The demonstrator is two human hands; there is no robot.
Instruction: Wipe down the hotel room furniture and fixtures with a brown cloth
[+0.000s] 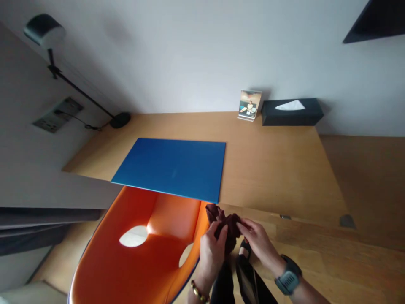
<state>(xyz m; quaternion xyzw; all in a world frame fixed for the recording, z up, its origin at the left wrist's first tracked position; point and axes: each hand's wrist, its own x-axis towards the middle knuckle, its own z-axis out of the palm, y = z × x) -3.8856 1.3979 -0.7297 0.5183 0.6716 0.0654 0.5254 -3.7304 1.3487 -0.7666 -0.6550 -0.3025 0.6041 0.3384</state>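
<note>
A crumpled dark maroon cloth (232, 226) is bunched between both hands, just off the front edge of the wooden desk (268, 169). My left hand (212, 249) grips its left side, thumb pressed on the fabric, with a gold bracelet at the wrist. On the cloth's right side, my right hand (256, 240) pinches the fabric, and a dark watch (288, 274) is on that wrist. Part of the cloth sticks up beyond the left fingers. Folds hide some fingertips.
An orange chair (126, 270) stands at the desk's front left, close to my left hand. On the desk are a blue mat (177, 166), a small photo stand (249, 104), a black tissue box (292, 113) and a lamp (120, 120).
</note>
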